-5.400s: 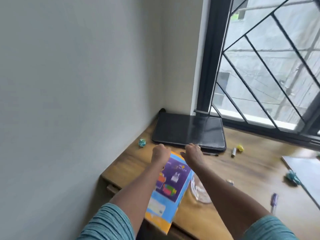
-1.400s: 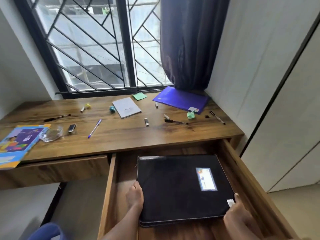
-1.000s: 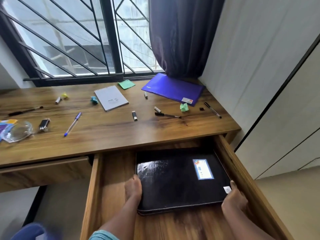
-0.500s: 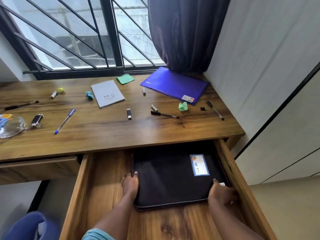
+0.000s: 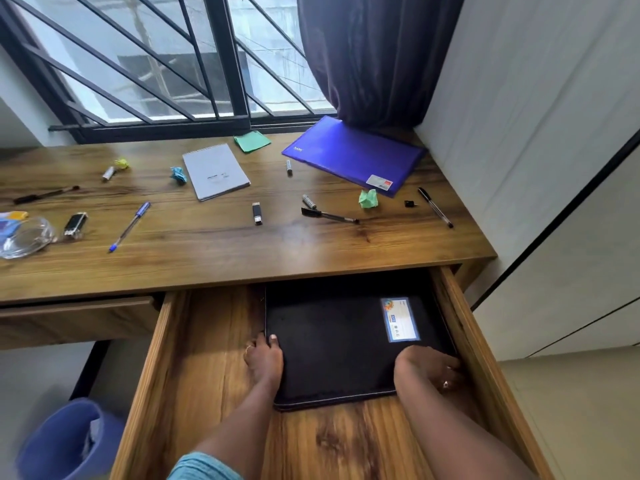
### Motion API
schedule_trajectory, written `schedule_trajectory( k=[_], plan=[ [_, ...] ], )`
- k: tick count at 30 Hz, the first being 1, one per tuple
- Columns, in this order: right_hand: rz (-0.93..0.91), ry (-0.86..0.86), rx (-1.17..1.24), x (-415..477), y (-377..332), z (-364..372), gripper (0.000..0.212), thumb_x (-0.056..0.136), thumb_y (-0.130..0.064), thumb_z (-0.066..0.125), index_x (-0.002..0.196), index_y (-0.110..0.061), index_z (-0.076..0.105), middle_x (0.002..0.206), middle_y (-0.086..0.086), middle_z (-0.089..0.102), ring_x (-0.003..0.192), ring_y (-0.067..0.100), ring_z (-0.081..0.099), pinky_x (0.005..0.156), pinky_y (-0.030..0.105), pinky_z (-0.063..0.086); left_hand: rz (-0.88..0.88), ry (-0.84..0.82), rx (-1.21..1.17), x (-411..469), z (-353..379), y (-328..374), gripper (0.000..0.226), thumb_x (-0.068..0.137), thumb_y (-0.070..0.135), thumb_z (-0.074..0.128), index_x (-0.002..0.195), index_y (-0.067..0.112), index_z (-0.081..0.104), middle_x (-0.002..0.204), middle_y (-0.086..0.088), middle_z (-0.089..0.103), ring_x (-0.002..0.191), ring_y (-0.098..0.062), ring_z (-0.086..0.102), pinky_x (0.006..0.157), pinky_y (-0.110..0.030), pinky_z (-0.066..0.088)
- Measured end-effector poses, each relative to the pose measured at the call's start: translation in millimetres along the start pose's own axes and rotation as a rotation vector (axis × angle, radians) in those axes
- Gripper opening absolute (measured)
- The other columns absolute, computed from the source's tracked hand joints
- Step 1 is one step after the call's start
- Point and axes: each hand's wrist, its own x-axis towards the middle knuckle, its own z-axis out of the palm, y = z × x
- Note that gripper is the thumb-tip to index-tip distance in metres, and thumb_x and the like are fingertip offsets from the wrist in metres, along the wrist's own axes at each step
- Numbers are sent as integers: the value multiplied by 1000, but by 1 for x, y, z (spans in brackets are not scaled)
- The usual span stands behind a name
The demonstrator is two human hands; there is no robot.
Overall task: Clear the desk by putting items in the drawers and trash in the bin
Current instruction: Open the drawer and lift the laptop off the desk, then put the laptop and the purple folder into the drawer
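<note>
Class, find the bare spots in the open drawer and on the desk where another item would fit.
Free: drawer floor left of the black folder, beside the left hand; the strip before it; the desk front. Crowded: around the purple folder.

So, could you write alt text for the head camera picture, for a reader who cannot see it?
The left hand and right hand hold a black folder lying flat in an open wooden drawer under a desk. On the desk lie a purple folder, a notepad, pens and crumpled paper scraps; a blue bin stands on the floor at the left.
</note>
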Motion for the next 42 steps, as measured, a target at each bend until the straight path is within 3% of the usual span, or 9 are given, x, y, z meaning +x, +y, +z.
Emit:
schedule_trajectory(
  k=[7,12,18,23,28,31,33,37,42],
  plan=[
    [-67,37,19,-28,-19,-20,49,88,-12,49,132,6,36,145,25,23,130,42,28,110,50,28,202,112,66,-2,-8,10,41,98,17,41,138,8,43,139,-19,38,126,-34,40,103,-40,38],
    [-397,41,221,-41,-73,-30,34,89,-6,50,122,1,44,144,24,25,128,42,35,100,50,41,926,284,46,-4,-20,68,30,76,-9,64,104,1,65,99,-17,62,92,-35,62,84,-37,52],
    [-907,63,143,-24,-161,-42,22,90,-4,52,111,0,55,134,16,44,117,29,50,89,35,50,999,310,-103,17,-24,184,36,82,-11,51,116,-1,58,115,-20,55,108,-33,54,96,-32,42],
    [-1197,-42,-91,17,-240,-30,22,89,-2,48,107,4,59,128,17,50,117,29,51,91,33,42,816,237,-195,51,-16,268,45,81,-11,44,125,-4,51,122,-22,53,112,-33,52,100,-33,38],
    [-1367,-209,-382,50,-308,-9,33,91,-16,53,120,0,57,126,16,54,118,30,51,96,33,38,396,78,-371,90,-2,341,42,86,2,45,128,-4,49,137,-19,47,127,-34,45,105,-35,37],
    [-1393,-269,-443,65,-338,23,38,90,-21,56,124,-4,56,132,16,51,124,28,47,102,31,35,186,-82,-558,117,19,367,41,88,8,42,127,-3,50,113,-13,58,98,-32,57,78,-29,44],
    [-1395,-313,-502,69,-351,42,48,91,-27,55,136,-12,46,146,14,38,135,28,34,110,32,27,114,-169,-666,135,29,376,40,91,5,38,129,-4,48,85,-4,47,78,-21,44,67,-25,35],
    [-1382,-459,-575,81,-367,63,54,93,-32,52,141,-12,37,150,14,31,139,29,29,110,33,26,37,-318,-827,149,56,395,18,93,10,40,78,11,49,83,-5,46,95,-19,37,78,-30,33],
    [-1389,-492,-492,89,-368,56,48,90,-29,57,131,-5,51,141,15,46,130,28,41,104,30,31,7,-238,-1113,161,79,404,20,86,6,47,104,10,55,87,-8,60,59,-23,51,47,-16,45]
  ],
)
